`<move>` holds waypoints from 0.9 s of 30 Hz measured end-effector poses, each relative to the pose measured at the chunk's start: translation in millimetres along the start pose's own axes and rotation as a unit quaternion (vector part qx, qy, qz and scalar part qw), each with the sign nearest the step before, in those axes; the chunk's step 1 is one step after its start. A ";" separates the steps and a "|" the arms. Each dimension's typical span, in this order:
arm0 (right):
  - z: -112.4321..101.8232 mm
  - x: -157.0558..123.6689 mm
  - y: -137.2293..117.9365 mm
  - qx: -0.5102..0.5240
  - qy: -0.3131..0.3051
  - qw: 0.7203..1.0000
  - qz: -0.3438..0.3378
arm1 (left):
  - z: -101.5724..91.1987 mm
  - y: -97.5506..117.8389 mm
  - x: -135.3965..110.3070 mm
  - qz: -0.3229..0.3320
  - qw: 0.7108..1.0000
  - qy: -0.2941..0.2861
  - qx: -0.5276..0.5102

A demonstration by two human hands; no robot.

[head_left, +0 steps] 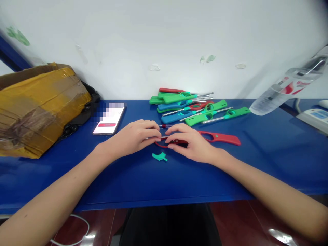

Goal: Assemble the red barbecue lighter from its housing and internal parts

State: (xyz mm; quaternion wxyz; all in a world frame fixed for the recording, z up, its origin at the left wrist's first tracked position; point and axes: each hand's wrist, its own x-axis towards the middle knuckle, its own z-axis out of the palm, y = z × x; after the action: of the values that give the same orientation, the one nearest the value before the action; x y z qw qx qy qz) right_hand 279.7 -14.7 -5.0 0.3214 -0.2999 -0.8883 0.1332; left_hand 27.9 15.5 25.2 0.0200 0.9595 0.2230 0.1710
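A red stick lighter (220,138) lies on the blue table (153,181), its handle pointing right. My left hand (135,136) and my right hand (191,143) meet over its front end, fingers pinched on the red casing and a thin metal part there. What sits between the fingertips is partly hidden. A small teal plastic trigger piece (159,156) lies loose just in front of my hands. Behind them is a pile of several green, blue and red stick lighters (194,107).
A phone (109,120) lies to the left of my hands. A taped cardboard box (38,106) fills the far left. A clear plastic bottle (287,87) leans in from the right, above a white device (314,118). The white wall runs along the back.
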 end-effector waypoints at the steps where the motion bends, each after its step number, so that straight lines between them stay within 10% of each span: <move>1: 0.1 -0.3 0.1 -0.014 0.007 1.000 0.002 | 2.6 -1.0 0.1 -0.005 1.000 -0.004 0.017; 11: 8.6 -7.4 -19.5 -0.105 -0.010 0.989 -0.102 | 11.4 1.1 0.0 -0.041 0.996 0.048 0.064; 27: 10.3 1.7 -12.9 -0.063 0.047 0.996 -0.045 | 14.6 -1.1 2.0 -0.099 0.990 0.091 0.048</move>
State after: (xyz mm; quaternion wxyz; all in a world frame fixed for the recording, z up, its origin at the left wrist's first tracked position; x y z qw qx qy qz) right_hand 266.2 -24.3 -6.5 0.3488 -0.2856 -0.8913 0.0477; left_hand 34.0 17.9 12.0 -0.0301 0.9128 0.3261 0.2439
